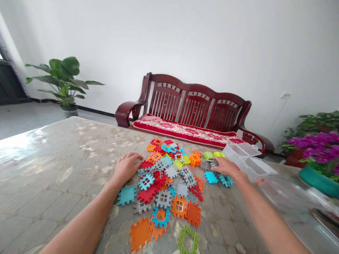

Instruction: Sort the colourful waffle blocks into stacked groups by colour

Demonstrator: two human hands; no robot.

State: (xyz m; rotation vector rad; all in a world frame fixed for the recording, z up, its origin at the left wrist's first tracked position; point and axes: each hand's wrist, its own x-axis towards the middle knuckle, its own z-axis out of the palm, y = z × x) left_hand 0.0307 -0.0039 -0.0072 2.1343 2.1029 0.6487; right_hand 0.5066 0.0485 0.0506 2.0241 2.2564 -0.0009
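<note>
Many flat plastic building tiles with toothed edges lie in a heap on the table, among them a red tile, a grey window tile and an orange tile. My left hand rests on the table at the heap's left edge, palm down, fingers stretched towards the tiles. To the right of the heap, my right hand has its thumb and fingers around a small grey tile. Near it lie a blue tile, a darker blue piece, a lime green tile and an orange toothed piece.
Clear plastic boxes with lids stand at the right, beside a teal pot of purple flowers. A wooden bench with a red cover is behind the patterned table. A potted plant stands back left.
</note>
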